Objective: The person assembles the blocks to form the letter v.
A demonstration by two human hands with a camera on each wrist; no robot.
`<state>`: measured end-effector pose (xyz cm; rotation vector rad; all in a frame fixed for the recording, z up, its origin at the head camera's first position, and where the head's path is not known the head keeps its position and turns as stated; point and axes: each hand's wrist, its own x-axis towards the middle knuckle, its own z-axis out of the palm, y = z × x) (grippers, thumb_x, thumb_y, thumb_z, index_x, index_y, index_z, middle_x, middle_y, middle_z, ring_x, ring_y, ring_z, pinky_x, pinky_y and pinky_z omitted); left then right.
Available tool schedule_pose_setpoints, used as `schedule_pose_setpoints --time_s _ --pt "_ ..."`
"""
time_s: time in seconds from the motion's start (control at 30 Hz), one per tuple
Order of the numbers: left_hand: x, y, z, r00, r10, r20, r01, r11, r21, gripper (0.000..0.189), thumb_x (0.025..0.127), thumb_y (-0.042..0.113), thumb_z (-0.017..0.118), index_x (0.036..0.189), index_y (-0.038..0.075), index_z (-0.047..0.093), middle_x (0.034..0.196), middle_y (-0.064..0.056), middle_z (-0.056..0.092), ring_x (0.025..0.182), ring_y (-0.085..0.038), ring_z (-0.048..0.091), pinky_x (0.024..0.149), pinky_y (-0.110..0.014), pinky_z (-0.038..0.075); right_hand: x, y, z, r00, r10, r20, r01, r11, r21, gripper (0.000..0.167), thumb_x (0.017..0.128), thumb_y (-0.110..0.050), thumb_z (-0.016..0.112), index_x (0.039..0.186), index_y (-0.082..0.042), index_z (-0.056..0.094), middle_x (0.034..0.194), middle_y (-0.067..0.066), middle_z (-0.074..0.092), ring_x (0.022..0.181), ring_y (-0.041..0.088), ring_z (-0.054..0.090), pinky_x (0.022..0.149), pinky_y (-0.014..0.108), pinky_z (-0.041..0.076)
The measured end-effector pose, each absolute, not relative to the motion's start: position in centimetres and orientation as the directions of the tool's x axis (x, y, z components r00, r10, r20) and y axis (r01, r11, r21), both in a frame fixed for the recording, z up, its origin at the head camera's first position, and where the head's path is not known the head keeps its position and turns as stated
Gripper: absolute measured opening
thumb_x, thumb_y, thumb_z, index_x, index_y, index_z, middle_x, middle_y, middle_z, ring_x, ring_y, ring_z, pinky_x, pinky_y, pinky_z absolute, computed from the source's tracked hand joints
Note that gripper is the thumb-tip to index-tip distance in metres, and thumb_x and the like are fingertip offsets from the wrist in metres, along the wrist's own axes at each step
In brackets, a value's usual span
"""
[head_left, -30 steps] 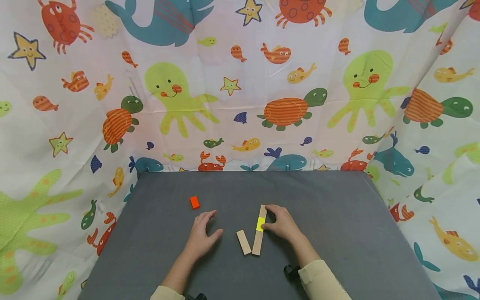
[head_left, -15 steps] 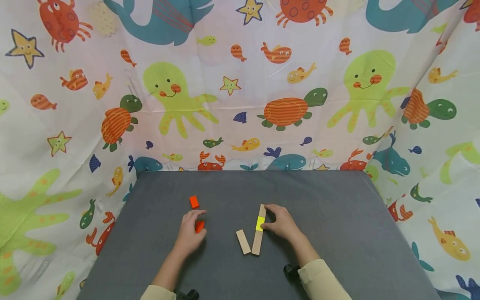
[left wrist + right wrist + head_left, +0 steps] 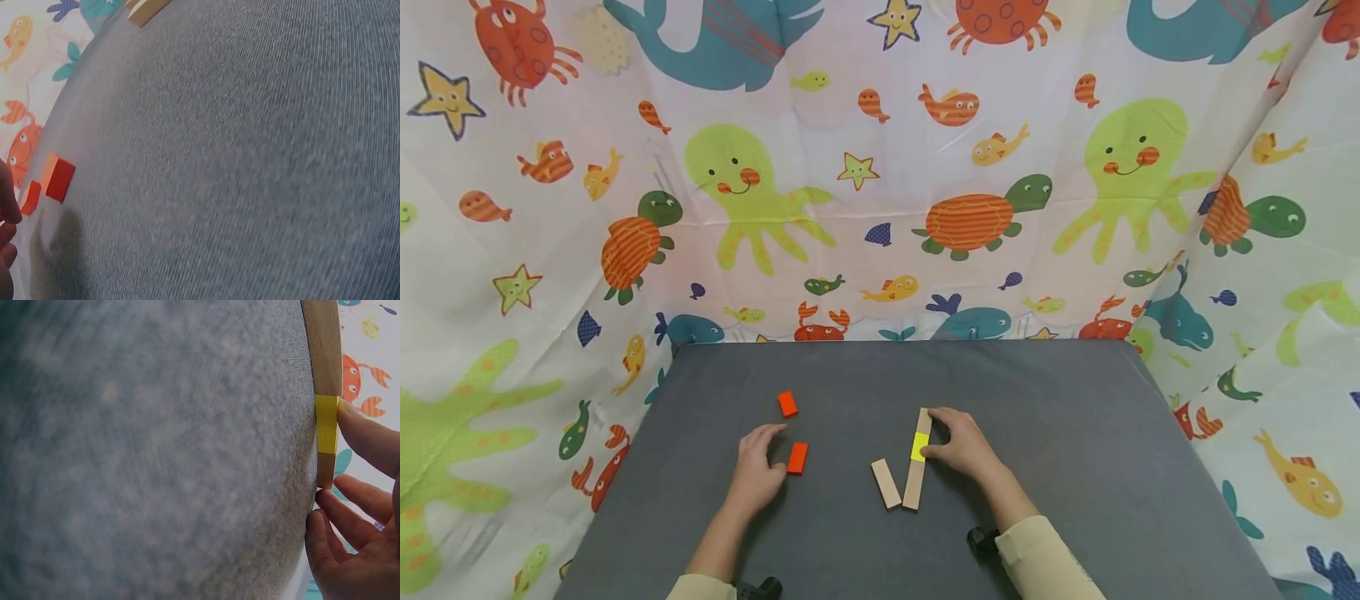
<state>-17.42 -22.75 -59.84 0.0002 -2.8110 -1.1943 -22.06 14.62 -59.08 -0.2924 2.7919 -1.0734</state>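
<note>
In the head view my left hand (image 3: 754, 473) hovers with loosely bent fingers beside an orange block (image 3: 797, 458), its thumb tip right at the block's left edge. The left wrist view has that hand at its left border, with the orange block (image 3: 58, 178) lying flat on the table. My right hand (image 3: 966, 450) lies along a straight row made of a wooden block (image 3: 926, 419), a yellow block (image 3: 919, 446) and another wooden block (image 3: 913, 485). Its thumb (image 3: 369, 440) touches the yellow block's side, while the fingertips sit at the row's far end.
A second orange block (image 3: 787, 404) lies farther back on the left. A loose wooden block (image 3: 886, 484) slants next to the row, its near end close to it. The grey cloth-covered table (image 3: 1030, 375) ends at a printed curtain (image 3: 865, 275) behind and at both sides.
My left hand has moved left; the orange block came into view beneath it at the middle frame and now lies uncovered. The right hand and the row have stayed in place.
</note>
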Motion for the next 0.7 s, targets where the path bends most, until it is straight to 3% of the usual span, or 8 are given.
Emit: schedule_pose_setpoints --time_s 0.43,0.7 --pt "-17.94 -22.69 -59.96 -0.998 0.065 -0.021 0.034 0.741 0.671 0.076 0.07 -0.016 0.054 0.142 0.008 0.055 0.15 -0.013 0.049 0.14 -0.037 0.039 0.111 -0.059 0.037 -21.97 14.55 -58.81 -0.974 -0.218 -0.065 -0.117 0.725 -0.679 0.07 0.079 -0.026 0.087 0.14 -0.007 0.058 0.146 0.015 0.055 0.138 0.038 0.046 0.114 0.055 0.036" --pt "-17.68 -22.36 -60.1 -0.993 0.115 -0.011 0.08 0.751 0.655 0.067 0.075 -0.013 0.061 0.138 0.006 0.06 0.143 -0.013 0.056 0.136 -0.036 0.046 0.111 -0.056 0.039 -21.97 14.59 -58.8 -0.974 -0.217 -0.066 -0.116 0.725 -0.679 0.071 0.079 -0.025 0.088 0.14 -0.006 0.058 0.146 0.015 0.055 0.138 0.039 0.046 0.114 0.055 0.037"
